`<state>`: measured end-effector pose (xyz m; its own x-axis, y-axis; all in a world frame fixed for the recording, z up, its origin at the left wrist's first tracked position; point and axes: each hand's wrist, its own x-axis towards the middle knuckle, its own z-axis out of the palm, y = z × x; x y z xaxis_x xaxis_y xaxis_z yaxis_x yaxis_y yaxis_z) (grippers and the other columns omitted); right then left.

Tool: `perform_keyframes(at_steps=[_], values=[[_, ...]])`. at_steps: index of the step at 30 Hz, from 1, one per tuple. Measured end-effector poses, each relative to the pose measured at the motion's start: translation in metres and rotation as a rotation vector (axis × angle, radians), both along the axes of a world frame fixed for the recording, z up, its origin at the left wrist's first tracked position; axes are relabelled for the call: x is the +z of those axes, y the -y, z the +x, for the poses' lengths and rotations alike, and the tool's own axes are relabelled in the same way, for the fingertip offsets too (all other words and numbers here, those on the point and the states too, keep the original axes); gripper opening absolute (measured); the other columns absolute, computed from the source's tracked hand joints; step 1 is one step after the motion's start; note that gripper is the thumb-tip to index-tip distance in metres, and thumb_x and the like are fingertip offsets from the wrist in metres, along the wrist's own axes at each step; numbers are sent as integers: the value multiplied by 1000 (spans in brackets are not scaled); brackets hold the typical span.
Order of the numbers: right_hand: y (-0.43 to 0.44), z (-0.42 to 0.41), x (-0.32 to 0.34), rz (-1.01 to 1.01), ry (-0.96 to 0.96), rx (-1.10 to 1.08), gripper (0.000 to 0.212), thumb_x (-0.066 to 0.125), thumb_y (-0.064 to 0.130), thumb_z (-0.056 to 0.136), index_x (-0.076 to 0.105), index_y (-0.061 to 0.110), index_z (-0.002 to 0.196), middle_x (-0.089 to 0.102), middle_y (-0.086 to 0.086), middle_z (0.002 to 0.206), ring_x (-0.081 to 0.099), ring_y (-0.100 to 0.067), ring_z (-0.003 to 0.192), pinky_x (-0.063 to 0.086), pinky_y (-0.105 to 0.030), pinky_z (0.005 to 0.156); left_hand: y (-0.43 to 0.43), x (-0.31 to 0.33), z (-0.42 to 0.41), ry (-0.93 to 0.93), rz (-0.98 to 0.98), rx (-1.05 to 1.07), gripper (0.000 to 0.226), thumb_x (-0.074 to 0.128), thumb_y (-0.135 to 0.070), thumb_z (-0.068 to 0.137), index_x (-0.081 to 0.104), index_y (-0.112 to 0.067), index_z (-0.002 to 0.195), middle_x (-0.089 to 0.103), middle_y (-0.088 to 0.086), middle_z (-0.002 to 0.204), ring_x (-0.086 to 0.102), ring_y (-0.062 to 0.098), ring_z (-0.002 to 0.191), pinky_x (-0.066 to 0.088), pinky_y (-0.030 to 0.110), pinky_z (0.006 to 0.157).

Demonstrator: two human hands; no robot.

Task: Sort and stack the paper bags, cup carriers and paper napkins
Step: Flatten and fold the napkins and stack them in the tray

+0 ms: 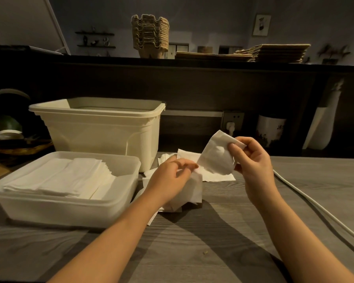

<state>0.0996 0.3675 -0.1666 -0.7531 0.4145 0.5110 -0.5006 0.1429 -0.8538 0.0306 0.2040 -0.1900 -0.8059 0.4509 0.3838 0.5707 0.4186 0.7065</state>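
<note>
Right hand [251, 158]: thumb and fingertips closed in a pinch on the far right corner of a white napkin [217, 158]; raised above the table, palm turned left.
Left hand [170, 176]: fingers curled, tips pinching the near left edge of the same napkin; lower than the right hand.
Napkin: stretched between both hands, tilted, slightly bowed, clear of the surface.
Loose napkins [192, 193]: scattered heap directly below and beyond the left hand, lying on the table (contact with the palm cannot be told).
Napkin stack [55, 178]: flat, layered, inside the shallow translucent tray [65, 209], left of the hands, near edge of the table.
Bin [102, 127]: tall, cream, open top; just behind the tray, left of the loose napkins.
Table [192, 252]: grey wood grain, carrying tray, bin and napkins.
Cable [315, 209]: white, running along the table, right of the right forearm.
Cup carriers [150, 35]: nested upright pile on the dark ledge [192, 62], far centre.
Paper bags [274, 52]: flat brown pile on the same ledge, right of the carriers, well apart from the hands.
Basket [18, 148]: woven, far left, beside the bin.
</note>
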Motion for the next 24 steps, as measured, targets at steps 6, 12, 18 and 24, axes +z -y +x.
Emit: perform_keyframes(at_steps=[6,12,18,24], values=[[14,5,-4,180,174,320,11,63,21,79,59,16,88,67,8,77,65,-5,72,53,-19,60,-1,7,13,221,359,-110,30,30,-54,86,52,-35,87,61,0,99,56,22,103,45,41,93],[21,-1,-11,284,152,152,10,61,12,87,55,20,86,64,5,78,64,-1,70,53,-19,56,-2,6,17,193,416,-249,43,22,-54,80,55,-32,96,60,-9,93,57,4,92,47,13,79],[17,-8,-18,405,66,-23,16,65,14,83,57,27,79,59,9,84,54,-5,82,47,-18,64,-6,4,18,71,238,-188,8,48,-33,93,46,-39,99,45,-20,100,49,4,96,45,12,70],[15,-10,-18,386,22,-77,20,67,15,82,56,32,79,51,10,98,50,9,86,48,-14,72,-5,-2,14,82,256,-236,35,47,-11,97,34,-44,102,43,-20,103,49,0,96,50,9,68]])
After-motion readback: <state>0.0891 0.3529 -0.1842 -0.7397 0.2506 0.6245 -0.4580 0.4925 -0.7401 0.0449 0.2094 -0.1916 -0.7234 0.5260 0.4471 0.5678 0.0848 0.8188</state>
